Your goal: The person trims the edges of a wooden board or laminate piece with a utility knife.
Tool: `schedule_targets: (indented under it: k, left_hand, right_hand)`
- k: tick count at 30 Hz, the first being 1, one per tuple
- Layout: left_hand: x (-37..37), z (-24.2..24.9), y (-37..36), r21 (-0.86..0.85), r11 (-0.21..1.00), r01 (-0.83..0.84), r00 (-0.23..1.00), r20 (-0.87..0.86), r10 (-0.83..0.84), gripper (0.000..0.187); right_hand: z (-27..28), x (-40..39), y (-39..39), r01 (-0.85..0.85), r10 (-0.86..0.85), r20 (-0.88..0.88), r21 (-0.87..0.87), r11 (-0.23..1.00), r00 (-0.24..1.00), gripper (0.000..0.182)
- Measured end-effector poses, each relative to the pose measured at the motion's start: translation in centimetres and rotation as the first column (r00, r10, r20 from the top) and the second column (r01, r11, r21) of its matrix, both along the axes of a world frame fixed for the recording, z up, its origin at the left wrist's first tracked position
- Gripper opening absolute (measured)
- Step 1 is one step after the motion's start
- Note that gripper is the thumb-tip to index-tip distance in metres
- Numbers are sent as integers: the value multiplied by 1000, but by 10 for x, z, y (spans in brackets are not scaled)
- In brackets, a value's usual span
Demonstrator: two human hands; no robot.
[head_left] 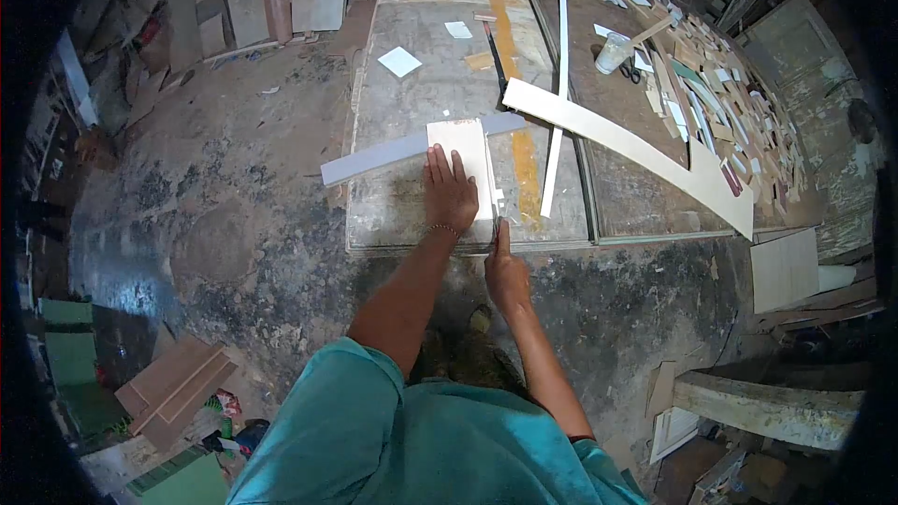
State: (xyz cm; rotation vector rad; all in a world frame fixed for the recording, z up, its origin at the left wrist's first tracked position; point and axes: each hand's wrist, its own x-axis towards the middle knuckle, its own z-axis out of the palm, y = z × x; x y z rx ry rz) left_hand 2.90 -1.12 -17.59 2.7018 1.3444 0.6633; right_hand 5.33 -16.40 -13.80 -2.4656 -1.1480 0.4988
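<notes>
My left hand (450, 192) lies flat, fingers apart, pressing down on a pale rectangular sheet (465, 151) on the worn worktable (393, 215). The sheet rests over a long grey strip (374, 157) that runs across the table. My right hand (506, 271) is closed around a thin cutting tool (497, 223), held against the sheet's right edge near the table's front edge. What kind of blade it has is too small to tell.
A long curved pale board (636, 145) and a thin white strip (558, 84) lie to the right. Several offcuts (720, 103), a cup (613, 53) and scissors cover the right table. White squares (400, 62) lie farther back. Boards (173, 383) and scraps litter the floor.
</notes>
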Motion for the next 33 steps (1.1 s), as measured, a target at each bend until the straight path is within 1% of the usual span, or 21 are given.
schedule_targets:
  k: [3, 6, 9, 12, 15, 18, 21, 24, 27, 29, 30, 33]
  left_hand:
    - [-1, 3, -1, -20, 1000, 23, 1000, -11, -23, 56]
    - [-2, 1, -1, -10, 1000, 19, 1000, -1, -19, 55]
    - [1, 1, -1, -6, 1000, -9, 1000, -16, 9, 55]
    - [3, 0, 0, -22, 1000, -14, 1000, 10, 14, 53]
    - [2, 3, -2, -56, 998, -12, 1000, -3, 11, 54]
    - [2, 2, -1, -25, 999, -29, 1000, 8, 30, 54]
    - [1, 0, 0, -11, 1000, -12, 1000, 3, 12, 53]
    - [-1, 3, -1, -48, 999, 6, 1000, -22, -7, 54]
    - [1, -2, -1, -36, 999, -3, 1000, -5, 3, 54]
    - [3, 0, 2, -25, 999, -23, 1000, 7, 23, 56]
    - [2, 1, 1, -23, 999, -30, 1000, 5, 30, 57]
    - [2, 1, -2, -52, 981, -186, 979, 76, 190, 58]
  right_hand:
    - [3, 7, 9, -7, 7, -1, -35, 999, 1000, 50]
    - [4, 15, 22, -58, 61, 60, -49, 997, 996, 63]
    - [11, 13, 16, -65, 65, -7, -2, 998, 998, 63]
    - [6, 5, 3, -39, 47, 53, -134, 990, 997, 65]
    - [15, 0, 2, -28, 30, 18, -94, 995, 999, 62]
    - [6, -6, -1, 20, -18, 25, -62, 998, 1000, 64]
    - [3, -3, 2, 7, -4, 36, -72, 997, 999, 65]
    - [12, 10, 12, -64, 64, -1, -91, 994, 998, 64]
    - [27, 5, 6, -52, 47, -41, -130, 990, 998, 51]
    - [0, 0, 7, 90, -94, -32, -105, 990, 995, 35]
    - [0, -6, 8, 163, -167, -37, -97, 982, 985, 30]
    - [9, -3, 5, 167, -173, -91, -73, 983, 981, 20]
